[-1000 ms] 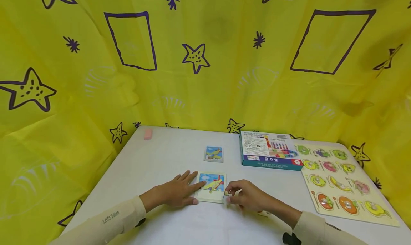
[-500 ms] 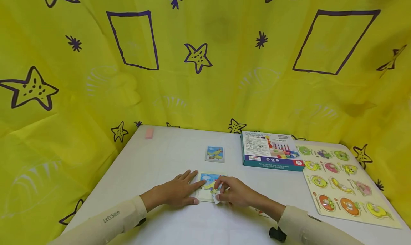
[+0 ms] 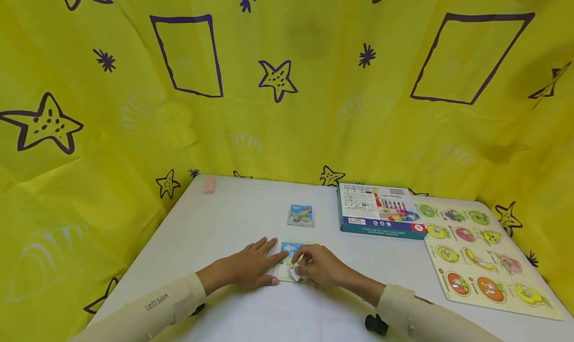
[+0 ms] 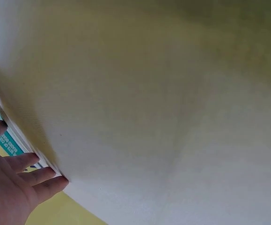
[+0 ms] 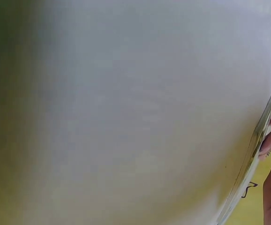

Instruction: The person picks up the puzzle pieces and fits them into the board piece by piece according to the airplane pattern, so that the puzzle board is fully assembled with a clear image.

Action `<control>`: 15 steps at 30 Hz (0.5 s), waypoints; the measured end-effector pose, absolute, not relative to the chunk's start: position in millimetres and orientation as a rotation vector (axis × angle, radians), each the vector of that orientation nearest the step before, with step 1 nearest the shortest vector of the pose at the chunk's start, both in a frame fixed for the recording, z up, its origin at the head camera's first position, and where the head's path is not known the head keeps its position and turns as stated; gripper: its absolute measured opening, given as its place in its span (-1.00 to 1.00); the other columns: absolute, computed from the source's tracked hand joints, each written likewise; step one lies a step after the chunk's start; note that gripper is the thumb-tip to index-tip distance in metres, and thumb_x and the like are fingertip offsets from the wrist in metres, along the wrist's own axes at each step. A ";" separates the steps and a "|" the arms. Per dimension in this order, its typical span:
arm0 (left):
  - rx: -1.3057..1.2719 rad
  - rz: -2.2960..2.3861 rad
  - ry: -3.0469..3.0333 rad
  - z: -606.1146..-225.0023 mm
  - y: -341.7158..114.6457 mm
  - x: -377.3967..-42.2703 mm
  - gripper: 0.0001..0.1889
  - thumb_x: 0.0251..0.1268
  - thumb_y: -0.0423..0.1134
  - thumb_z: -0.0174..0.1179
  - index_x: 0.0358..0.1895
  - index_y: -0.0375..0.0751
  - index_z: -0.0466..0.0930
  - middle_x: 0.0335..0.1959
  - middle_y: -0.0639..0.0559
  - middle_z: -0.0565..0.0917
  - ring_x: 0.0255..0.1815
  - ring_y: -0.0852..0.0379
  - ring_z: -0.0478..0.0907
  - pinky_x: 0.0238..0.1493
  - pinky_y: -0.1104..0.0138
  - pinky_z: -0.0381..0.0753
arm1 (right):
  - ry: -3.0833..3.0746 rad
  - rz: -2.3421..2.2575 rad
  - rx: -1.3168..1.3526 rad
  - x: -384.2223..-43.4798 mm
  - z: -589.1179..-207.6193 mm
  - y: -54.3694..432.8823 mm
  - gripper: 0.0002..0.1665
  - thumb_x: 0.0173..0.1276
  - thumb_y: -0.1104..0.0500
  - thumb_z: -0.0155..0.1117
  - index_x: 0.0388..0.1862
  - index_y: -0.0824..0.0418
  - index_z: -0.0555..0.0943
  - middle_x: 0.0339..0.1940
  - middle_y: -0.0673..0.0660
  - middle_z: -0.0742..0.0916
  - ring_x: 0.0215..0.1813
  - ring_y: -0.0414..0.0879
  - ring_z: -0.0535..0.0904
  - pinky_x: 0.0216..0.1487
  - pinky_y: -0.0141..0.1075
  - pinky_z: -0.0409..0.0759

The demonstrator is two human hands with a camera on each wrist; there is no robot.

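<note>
Puzzle piece position: The pale puzzle piece [image 3: 294, 271] was over the near part of the puzzle tray [image 3: 283, 277], left of the right hand [image 3: 320, 265] and beyond its fingertips. Contact with the tray floor could not be determined.
Piece axis: The piece appeared tilted, its longer side slanting from upper left to lower right; its exact outline was too small to confirm.
Right-hand grip: Thumb and index finger pinched the piece — this was the nearer hand.
Left-hand state: The left hand [image 3: 253, 266] gripped nothing; its fingers were spread, the index fingertip on the picture and the thumb near the tray's near-left corner.
Tray contents: A blue-and-yellow picture showed in the far part; a pale strip showed at near left. The right hand hid the remainder.
Airplane card: A small, flat airplane picture card [image 3: 301, 215] lay between the tray and the far edge of the white, smooth worktop [image 3: 233, 222].
Far-left corner: One pink rectangular block [image 3: 210, 186].
Far edge, right: A printed, teal-sided box [image 3: 381, 211].
Right edge: A pale fruit board [image 3: 441, 266] with rounded, colored shapes.
</note>
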State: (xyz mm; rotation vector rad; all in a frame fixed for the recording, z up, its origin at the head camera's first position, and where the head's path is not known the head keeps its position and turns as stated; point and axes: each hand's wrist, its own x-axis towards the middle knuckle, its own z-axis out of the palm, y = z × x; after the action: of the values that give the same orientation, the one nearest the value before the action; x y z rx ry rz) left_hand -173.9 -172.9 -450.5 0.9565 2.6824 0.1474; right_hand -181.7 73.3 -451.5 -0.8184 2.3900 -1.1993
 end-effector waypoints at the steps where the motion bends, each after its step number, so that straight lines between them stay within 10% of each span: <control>1: 0.957 0.151 2.682 -450.6 -173.0 -174.0 -0.24 0.43 0.31 0.01 0.60 0.13 0.13 0.62 -0.26 0.07 0.60 -0.36 0.03 0.46 -0.19 0.23 | 2.398 -1.195 -0.812 -182.2 -451.4 72.2 -0.86 0.34 0.30 0.32 -0.13 0.23 0.67 -0.51 -0.02 0.68 -0.66 -0.27 0.49 -0.56 -0.40 0.48; 15: 0.959 0.158 2.675 -453.6 -174.5 -175.2 -0.22 0.43 0.35 -0.02 0.60 0.14 0.11 0.63 -0.24 0.05 0.60 -0.36 0.01 0.46 -0.19 0.22 | 2.330 -1.249 -0.714 -185.6 -447.0 57.8 -0.73 0.21 0.31 0.48 -0.13 0.37 0.68 -0.50 0.05 0.74 -0.62 -0.21 0.53 -0.59 -0.41 0.48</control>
State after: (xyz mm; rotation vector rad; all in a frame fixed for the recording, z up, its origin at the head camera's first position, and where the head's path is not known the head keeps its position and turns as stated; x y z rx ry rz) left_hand -175.2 -174.5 -453.6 0.9589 2.6754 0.1577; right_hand -185.6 57.8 -447.0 -0.7135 2.3302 -1.2489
